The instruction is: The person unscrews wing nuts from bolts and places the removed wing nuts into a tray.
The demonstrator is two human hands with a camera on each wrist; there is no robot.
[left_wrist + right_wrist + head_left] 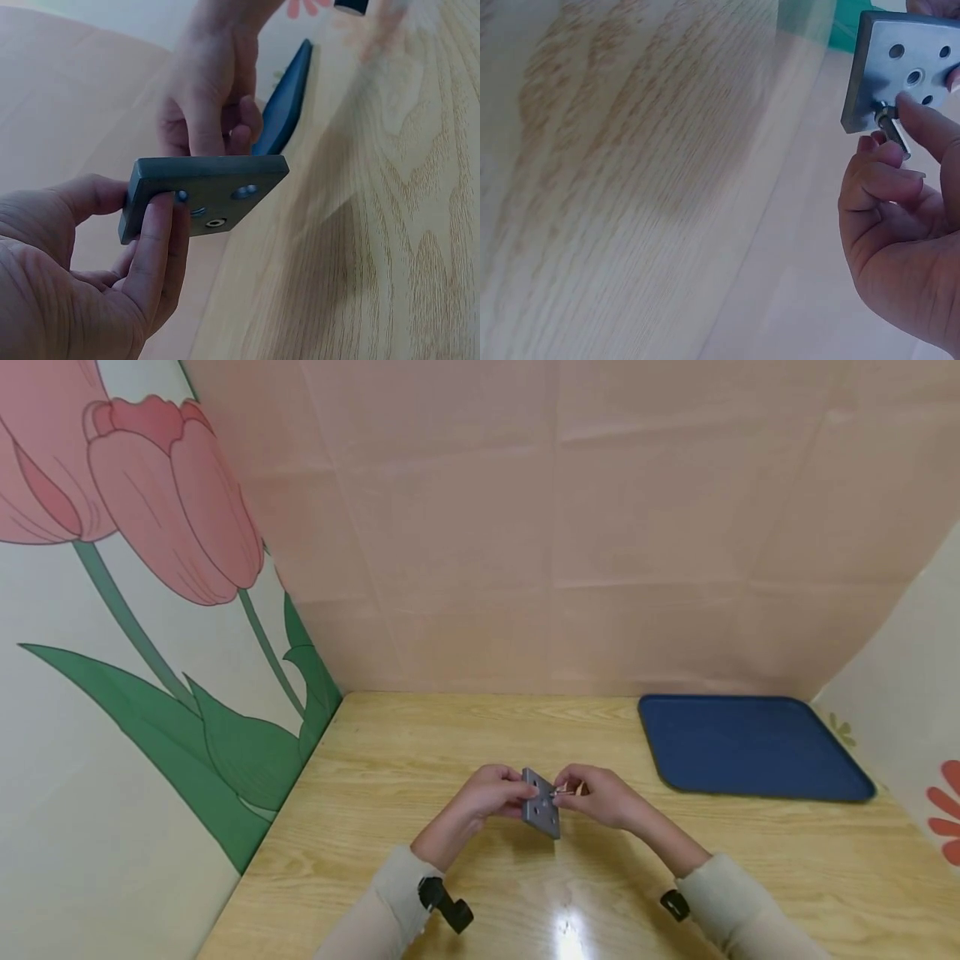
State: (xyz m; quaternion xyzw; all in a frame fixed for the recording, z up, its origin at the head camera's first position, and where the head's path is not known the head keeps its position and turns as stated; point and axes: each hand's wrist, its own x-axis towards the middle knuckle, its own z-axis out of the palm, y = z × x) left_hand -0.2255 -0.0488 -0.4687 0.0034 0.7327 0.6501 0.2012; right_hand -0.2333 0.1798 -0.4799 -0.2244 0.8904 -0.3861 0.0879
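Note:
A grey metal plate (542, 817) with several round holes is held up above the table, tilted. My left hand (489, 792) grips its left edge, thumb on one face and fingers behind, as the left wrist view shows. On the other side my right hand (600, 795) pinches a short shiny metal pin (897, 137) between thumb and fingers. One end of the pin meets the plate at a corner hole; how deep it sits cannot be told. A ringed hole (914, 77) marks the plate's middle.
A blue tray (750, 747) lies at the table's back right. The wooden table (420, 735) meets a pink backdrop behind, with a tulip-printed panel (180, 510) on the left and a pale panel (922, 693) on the right. Dark wrist straps are on both sleeves.

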